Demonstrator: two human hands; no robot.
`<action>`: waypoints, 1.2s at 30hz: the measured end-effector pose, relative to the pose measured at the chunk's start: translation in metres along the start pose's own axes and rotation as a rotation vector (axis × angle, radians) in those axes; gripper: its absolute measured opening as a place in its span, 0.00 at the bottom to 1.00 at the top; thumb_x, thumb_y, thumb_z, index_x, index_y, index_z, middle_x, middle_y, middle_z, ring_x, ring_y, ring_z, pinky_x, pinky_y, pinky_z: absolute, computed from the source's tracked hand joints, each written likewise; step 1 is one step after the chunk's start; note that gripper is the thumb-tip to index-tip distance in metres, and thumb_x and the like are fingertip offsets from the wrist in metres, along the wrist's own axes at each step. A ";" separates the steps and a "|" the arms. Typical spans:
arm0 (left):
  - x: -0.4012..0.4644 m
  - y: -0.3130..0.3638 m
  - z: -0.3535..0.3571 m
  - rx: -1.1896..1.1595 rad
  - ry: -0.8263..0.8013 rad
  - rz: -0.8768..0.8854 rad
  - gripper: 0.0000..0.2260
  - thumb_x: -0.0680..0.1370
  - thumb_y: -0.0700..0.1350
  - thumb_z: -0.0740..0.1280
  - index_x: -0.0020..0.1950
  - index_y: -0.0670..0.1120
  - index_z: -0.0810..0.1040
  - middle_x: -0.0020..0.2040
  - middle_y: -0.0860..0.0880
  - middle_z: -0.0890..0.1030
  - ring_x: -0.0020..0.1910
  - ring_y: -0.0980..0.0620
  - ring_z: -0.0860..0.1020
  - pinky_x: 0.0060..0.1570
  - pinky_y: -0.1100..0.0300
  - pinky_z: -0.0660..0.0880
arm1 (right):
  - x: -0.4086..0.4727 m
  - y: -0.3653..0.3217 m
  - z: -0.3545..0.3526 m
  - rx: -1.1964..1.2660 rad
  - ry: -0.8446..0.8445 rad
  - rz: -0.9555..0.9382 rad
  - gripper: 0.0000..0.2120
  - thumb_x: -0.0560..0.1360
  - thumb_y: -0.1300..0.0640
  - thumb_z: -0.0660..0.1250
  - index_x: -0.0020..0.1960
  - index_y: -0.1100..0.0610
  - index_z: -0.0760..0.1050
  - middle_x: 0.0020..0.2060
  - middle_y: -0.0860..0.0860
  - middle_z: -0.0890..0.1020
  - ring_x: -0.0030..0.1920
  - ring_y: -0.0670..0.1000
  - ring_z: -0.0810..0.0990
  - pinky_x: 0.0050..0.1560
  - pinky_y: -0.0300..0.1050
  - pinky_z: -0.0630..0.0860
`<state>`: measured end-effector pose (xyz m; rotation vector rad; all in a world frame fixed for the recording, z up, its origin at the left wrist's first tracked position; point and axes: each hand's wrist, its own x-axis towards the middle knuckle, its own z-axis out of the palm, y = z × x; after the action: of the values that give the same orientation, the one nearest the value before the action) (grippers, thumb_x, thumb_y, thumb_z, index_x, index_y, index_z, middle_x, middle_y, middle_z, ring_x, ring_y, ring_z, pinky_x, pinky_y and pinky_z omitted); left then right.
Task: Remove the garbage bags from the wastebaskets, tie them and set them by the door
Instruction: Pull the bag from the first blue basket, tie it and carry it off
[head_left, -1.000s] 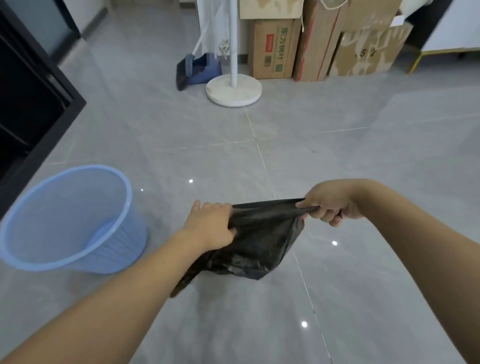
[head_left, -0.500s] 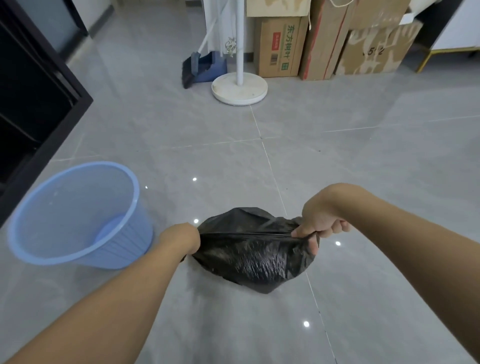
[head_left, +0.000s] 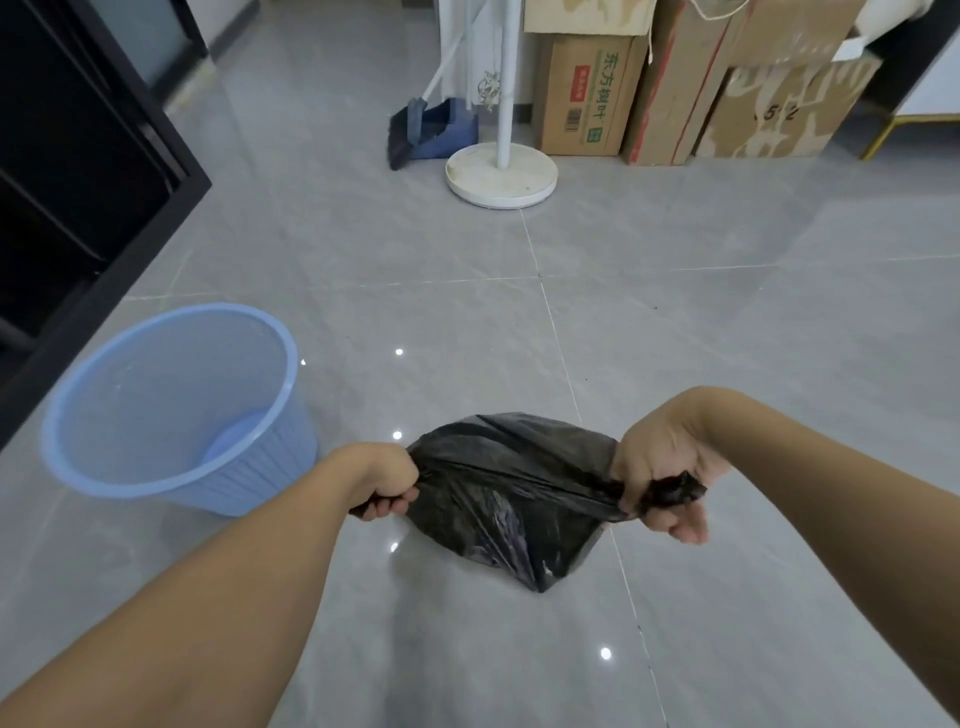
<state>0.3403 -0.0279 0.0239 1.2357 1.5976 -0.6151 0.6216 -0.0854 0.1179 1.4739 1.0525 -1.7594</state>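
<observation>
A: Where's the bag right now?

B: The black garbage bag (head_left: 511, 499) hangs above the grey floor (head_left: 727, 338), stretched between both hands, near the camera. The left hand (head_left: 387, 486) grips one gathered corner of its mouth in a fist; the right hand (head_left: 662, 480) has its fingers curled round the other corner, a tuft of plastic poking out of the fist.

A: And the bin?

B: The blue wastebasket (head_left: 176, 410) stands to the left, already without a bag, apart from the hands.

A: So tying comes next. What might go wrong?

B: The film looks thin and pulled taut. I'd judge a hard tug could tear a corner or slip it out of a fist, and the mouth would drop open. I can't tell what's inside or how heavy it is, since the bag hides it.

A: Anything else?

B: If the two corners are too short, the knot may not hold on the way to the door.
</observation>
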 end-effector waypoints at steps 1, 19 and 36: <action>-0.002 0.003 0.002 -0.012 -0.026 0.050 0.15 0.74 0.38 0.48 0.30 0.49 0.66 0.25 0.51 0.69 0.21 0.55 0.60 0.21 0.67 0.54 | 0.002 0.000 0.001 0.005 0.002 0.015 0.13 0.81 0.67 0.52 0.47 0.60 0.75 0.30 0.56 0.80 0.30 0.55 0.82 0.36 0.48 0.81; -0.030 -0.004 -0.003 -0.783 -0.412 0.516 0.12 0.74 0.45 0.59 0.29 0.48 0.69 0.24 0.52 0.58 0.27 0.53 0.51 0.28 0.61 0.47 | 0.020 0.028 0.008 0.318 -0.063 -0.255 0.33 0.74 0.30 0.55 0.53 0.58 0.82 0.24 0.46 0.53 0.26 0.47 0.50 0.24 0.38 0.49; -0.017 0.005 0.029 -0.366 0.334 0.830 0.20 0.73 0.29 0.61 0.30 0.51 0.77 0.29 0.52 0.77 0.29 0.54 0.75 0.30 0.62 0.72 | 0.067 0.029 0.027 0.972 -0.342 -0.676 0.10 0.75 0.60 0.53 0.44 0.59 0.73 0.25 0.45 0.58 0.22 0.44 0.55 0.17 0.34 0.54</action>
<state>0.3564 -0.0573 0.0295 1.6003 1.2070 0.4061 0.6199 -0.1204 0.0480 1.2563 0.5197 -3.1688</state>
